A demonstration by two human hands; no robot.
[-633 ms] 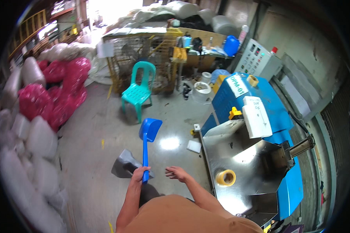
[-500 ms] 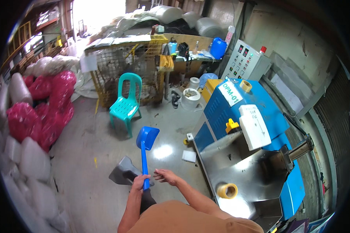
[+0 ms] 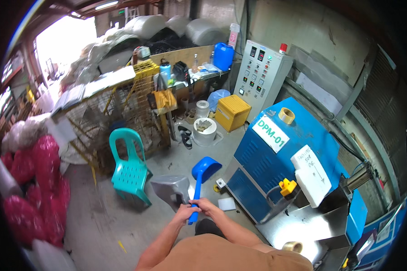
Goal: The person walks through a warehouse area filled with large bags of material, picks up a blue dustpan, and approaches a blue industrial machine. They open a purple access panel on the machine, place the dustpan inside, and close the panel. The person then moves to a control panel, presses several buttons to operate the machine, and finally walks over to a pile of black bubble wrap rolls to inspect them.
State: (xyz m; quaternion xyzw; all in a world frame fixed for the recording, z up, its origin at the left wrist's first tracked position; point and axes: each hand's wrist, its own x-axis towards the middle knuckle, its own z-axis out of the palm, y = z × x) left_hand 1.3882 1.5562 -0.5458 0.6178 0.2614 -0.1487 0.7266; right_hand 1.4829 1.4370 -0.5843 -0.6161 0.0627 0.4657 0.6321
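Observation:
In front of my body a blue long-handled scoop (image 3: 206, 168) points away from me, its bowl up. My left hand (image 3: 185, 213) is closed round the lower part of its handle. My right hand (image 3: 207, 206) closes on the same handle from the right, just above the left; its fingertips are partly hidden. Just left of the blue handle is a grey, wide-mouthed scoop-like piece (image 3: 171, 189), close to my left hand. Whether the left hand grips that too, I cannot tell.
A green plastic chair (image 3: 130, 169) stands ahead on the left, near pink wrapped bundles (image 3: 36, 180). On the right is a blue machine (image 3: 276, 128) with a metal tray and tape rolls. Beyond stand a yellow crate (image 3: 233, 113), a white bucket (image 3: 204, 135) and a control cabinet (image 3: 262, 74).
My right hand, open and apart before, has come onto the blue scoop's handle. The view has turned to the right and moved closer to the yellow crate and cabinet.

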